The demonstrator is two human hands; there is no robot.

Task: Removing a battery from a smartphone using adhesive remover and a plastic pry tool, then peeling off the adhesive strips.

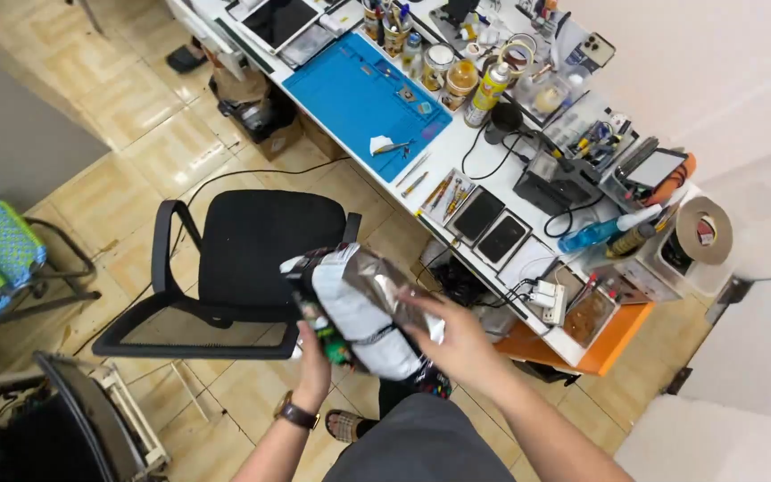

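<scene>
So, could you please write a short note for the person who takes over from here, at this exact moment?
Left hand: grips the lower edge of the crumpled silver-and-white foil bag, fingers closed on it.
Right hand: holds the bag's upper right side.
The bag is held in the air above the black office chair, which is pulled back from the white workbench.
The blue mat on the bench carries only small tools.
Done: bag is in both hands. Whether it is open I cannot tell.

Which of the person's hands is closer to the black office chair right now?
Left. The left hand grips the lower edge of the silver and white bag right by the black office chair seat's front corner; the right hand holds the bag's far side, away from the chair.
</scene>
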